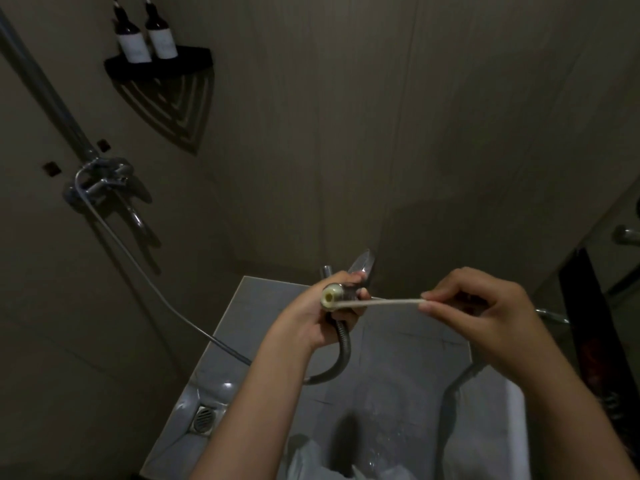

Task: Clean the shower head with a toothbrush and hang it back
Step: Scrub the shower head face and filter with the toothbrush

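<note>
My left hand (311, 317) grips a small chrome shower head (337, 294) with its pale round nozzle face turned toward me. A metal hose (341, 355) curves down from it. My right hand (474, 313) pinches the handle of a white toothbrush (388, 302) between thumb and fingers. The brush end lies against the nozzle face. A chrome lever of the sprayer (362, 263) sticks up behind my left fingers.
A wall mixer tap (100, 183) with a riser pipe is at the left, its thin hose (156, 289) running down toward the floor. A black corner shelf (159, 64) holds two bottles. A floor drain (204, 419) sits at lower left on wet grey tiles.
</note>
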